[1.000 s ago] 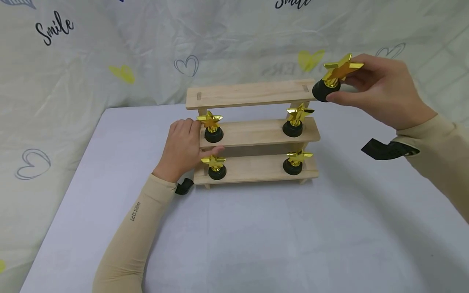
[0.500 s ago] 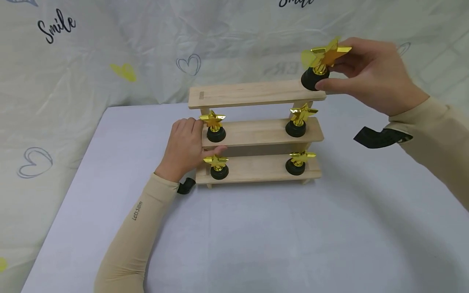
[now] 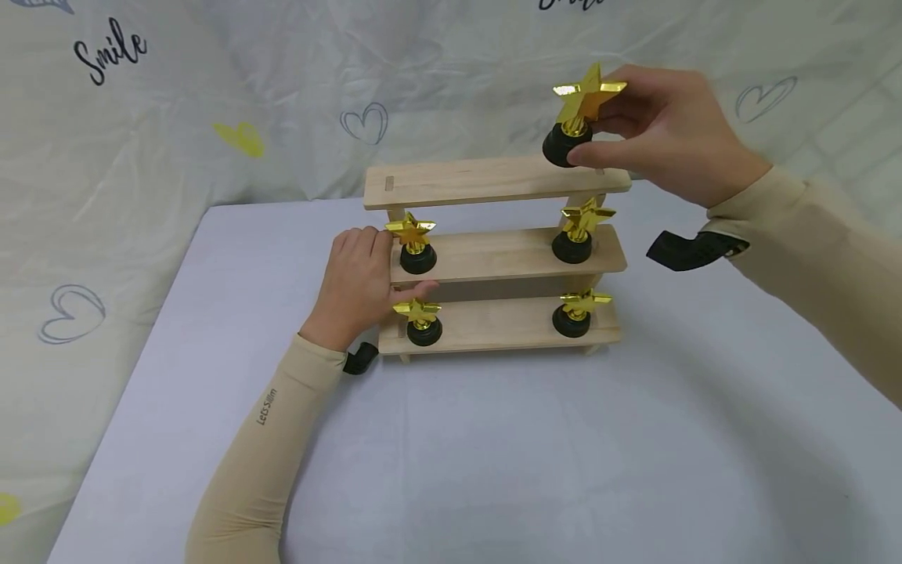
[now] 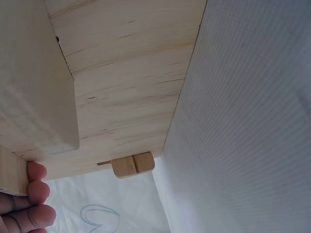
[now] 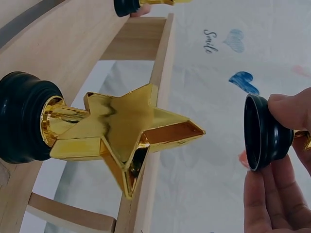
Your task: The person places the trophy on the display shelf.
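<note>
A three-tier wooden shelf (image 3: 486, 254) stands on the table. My left hand (image 3: 355, 282) grips its left side at the middle tier, thumb stretched forward; in the left wrist view the fingertips (image 4: 40, 216) curl by a wooden edge. My right hand (image 3: 669, 129) pinches a gold star trophy (image 3: 565, 145) by its black base, upright over the right part of the top board (image 3: 465, 180). The base's hollow underside shows in the right wrist view. Star trophies occupy both ends of the lower two tiers: middle left (image 3: 417, 258), middle right (image 3: 572, 247), bottom left (image 3: 424, 332), bottom right (image 3: 571, 323).
A white cloth covers the table (image 3: 493, 454). Behind it hangs a pale sheet (image 3: 282, 70) printed with hearts and "Smile". Black straps hang from both wrists, the right one (image 3: 694, 251) dangling beside the shelf's right end.
My right hand has carried the star trophy leftward and up, from beside the shelf's right end to over the top board. The left hand keeps its grip on the shelf.
</note>
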